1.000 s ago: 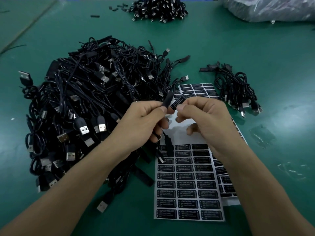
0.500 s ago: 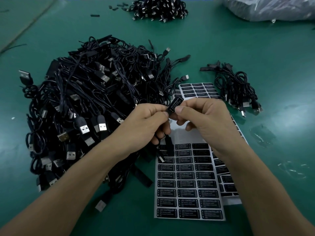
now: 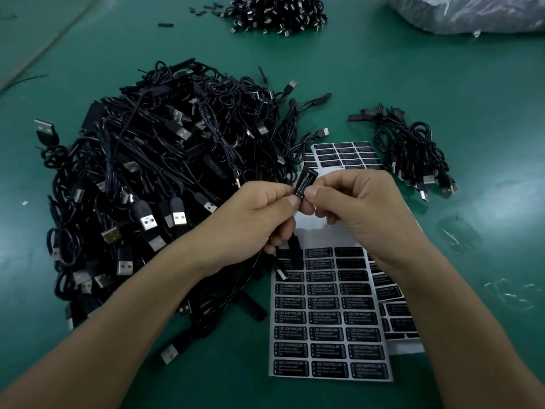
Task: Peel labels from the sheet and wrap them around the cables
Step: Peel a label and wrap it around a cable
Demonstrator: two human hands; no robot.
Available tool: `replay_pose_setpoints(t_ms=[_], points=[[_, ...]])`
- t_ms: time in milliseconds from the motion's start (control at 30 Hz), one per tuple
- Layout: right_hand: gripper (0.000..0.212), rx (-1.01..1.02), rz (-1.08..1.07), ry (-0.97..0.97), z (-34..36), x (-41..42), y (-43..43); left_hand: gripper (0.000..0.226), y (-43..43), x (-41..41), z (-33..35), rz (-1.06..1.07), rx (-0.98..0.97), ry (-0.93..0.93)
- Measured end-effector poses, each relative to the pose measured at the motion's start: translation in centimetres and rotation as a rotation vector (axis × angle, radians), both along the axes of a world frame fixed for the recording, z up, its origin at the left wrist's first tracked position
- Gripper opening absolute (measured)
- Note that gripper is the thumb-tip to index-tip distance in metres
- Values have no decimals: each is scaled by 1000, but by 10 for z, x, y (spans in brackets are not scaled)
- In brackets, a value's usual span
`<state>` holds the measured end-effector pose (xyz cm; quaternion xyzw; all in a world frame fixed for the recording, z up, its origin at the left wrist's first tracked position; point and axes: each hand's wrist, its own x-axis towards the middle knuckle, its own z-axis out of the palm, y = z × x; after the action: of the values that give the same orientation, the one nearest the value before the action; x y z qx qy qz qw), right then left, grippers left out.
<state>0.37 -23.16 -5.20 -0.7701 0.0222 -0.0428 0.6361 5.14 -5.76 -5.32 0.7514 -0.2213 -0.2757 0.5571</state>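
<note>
Both hands meet above the label sheet (image 3: 330,320), a white sheet of black "LED CONTROLLER" stickers with its top rows bare. My left hand (image 3: 253,219) grips a black cable (image 3: 295,252) whose end hangs below the fist. My right hand (image 3: 359,208) pinches a black label (image 3: 305,183) lying along the cable's small controller block, thumb pressed at its lower end. The label stands tilted up to the right between the two thumbs. How far it wraps round the block is hidden.
A big heap of black USB cables (image 3: 153,184) fills the green table (image 3: 442,84) at left. A small bundle of cables (image 3: 413,154) lies right of a second label sheet (image 3: 348,153). Another cable pile (image 3: 277,13) and a plastic bag (image 3: 472,13) sit at the far edge.
The label, held apart from the cable's block a second ago, now lies against it. Both hands have closed together and the right thumb presses on the label.
</note>
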Motion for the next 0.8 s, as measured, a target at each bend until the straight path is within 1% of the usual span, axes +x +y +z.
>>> replay_pose_setpoints(t_ms=[100, 200, 333, 800], points=[[16, -10, 1, 10, 0, 0, -1, 27, 0, 1, 0, -29, 22, -27], [16, -12, 4, 14, 0, 0, -1, 29, 0, 2, -1, -29, 22, -44], [17, -15, 10, 6, 1, 0, -1, 24, 1, 3, -4, -34, 29, -56], [18, -27, 12, 20, 2, -1, -1, 29, 1, 2, -4, -26, 2, -20]])
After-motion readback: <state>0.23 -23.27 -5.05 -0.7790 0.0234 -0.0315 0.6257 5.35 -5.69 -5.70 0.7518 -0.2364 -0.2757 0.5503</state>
